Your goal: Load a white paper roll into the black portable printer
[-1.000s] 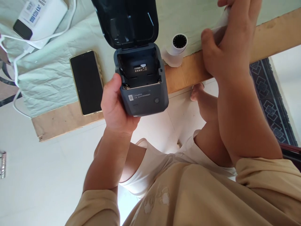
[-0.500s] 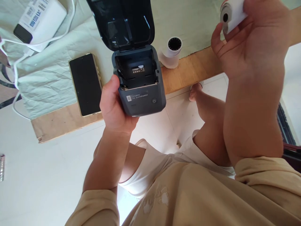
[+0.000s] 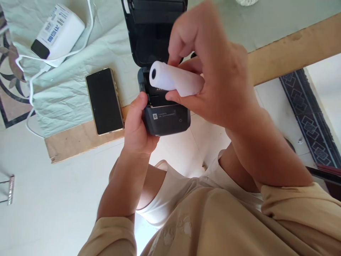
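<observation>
A small dark portable label printer [image 3: 167, 121] has its black lid [image 3: 157, 35] swung up, so its paper bay shows. My left hand [image 3: 138, 124] is closed around the printer's left side, thumb near the bay's edge. Over the bay, my right hand [image 3: 213, 71] grips a white paper roll [image 3: 174, 79] between thumb and fingers. The roll lies nearly sideways, its dark-holed end facing left, and covers much of the bay. I cannot tell whether the roll touches the printer.
On the pale green cloth [image 3: 69, 103] lie a black-screened smartphone [image 3: 105, 101] and a white device [image 3: 58, 33] with a label and a white cable [image 3: 32, 78]. A wooden table edge [image 3: 287, 49] runs along the front. A patterned floor strip [image 3: 311, 121] shows at right.
My right hand has brought the paper roll from the upper right, left and down over the printer's bay. My left hand still holds the printer. The view has shifted slightly.
</observation>
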A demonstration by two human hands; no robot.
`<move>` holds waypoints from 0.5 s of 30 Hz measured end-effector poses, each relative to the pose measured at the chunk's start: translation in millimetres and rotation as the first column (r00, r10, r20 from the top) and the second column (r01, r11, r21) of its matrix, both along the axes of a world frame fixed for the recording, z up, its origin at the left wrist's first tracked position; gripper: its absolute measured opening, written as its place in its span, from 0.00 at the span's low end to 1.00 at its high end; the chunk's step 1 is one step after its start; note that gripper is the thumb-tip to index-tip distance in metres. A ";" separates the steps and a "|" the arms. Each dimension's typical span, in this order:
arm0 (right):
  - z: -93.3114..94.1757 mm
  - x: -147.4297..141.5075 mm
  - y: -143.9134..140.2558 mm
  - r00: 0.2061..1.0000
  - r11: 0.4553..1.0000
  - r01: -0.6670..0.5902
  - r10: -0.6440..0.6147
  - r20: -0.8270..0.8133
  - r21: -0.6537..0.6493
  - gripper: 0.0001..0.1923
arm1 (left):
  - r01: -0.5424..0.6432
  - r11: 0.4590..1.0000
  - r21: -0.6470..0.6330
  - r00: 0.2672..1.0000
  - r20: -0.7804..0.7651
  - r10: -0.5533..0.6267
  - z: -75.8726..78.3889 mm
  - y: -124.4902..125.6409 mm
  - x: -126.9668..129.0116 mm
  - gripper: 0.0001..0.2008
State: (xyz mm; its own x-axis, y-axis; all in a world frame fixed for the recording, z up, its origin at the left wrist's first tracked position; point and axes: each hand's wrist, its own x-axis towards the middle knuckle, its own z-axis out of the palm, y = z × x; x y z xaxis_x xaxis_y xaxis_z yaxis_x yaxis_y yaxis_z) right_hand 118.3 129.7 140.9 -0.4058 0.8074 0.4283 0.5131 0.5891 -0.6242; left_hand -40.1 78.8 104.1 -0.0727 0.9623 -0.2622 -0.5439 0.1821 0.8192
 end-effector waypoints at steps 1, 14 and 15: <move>0.1 -1.8 -0.8 0.994 0.998 0.041 -0.046 0.095 0.057 0.12 | 0.000 1.000 -0.001 1.000 -0.025 0.000 -0.4 -0.3 -0.3 0.16; -11.0 -4.0 -8.9 0.974 0.934 0.025 -0.104 0.204 0.357 0.14 | 0.011 0.998 0.063 0.999 -0.032 -0.009 -7.2 -2.6 -0.1 0.18; -11.2 -4.2 -13.7 0.976 0.919 0.022 -0.105 0.189 0.395 0.15 | 0.026 0.997 0.079 1.000 -0.013 -0.025 -6.6 -2.9 -0.3 0.17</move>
State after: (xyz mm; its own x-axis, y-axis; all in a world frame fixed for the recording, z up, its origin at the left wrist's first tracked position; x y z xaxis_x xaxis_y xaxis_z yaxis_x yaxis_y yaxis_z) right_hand 114.2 115.9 129.7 -0.4703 0.6210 0.6270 0.6486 0.7251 -0.2316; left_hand -40.4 75.9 97.6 -0.0508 0.9816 -0.1840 -0.5299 0.1296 0.8381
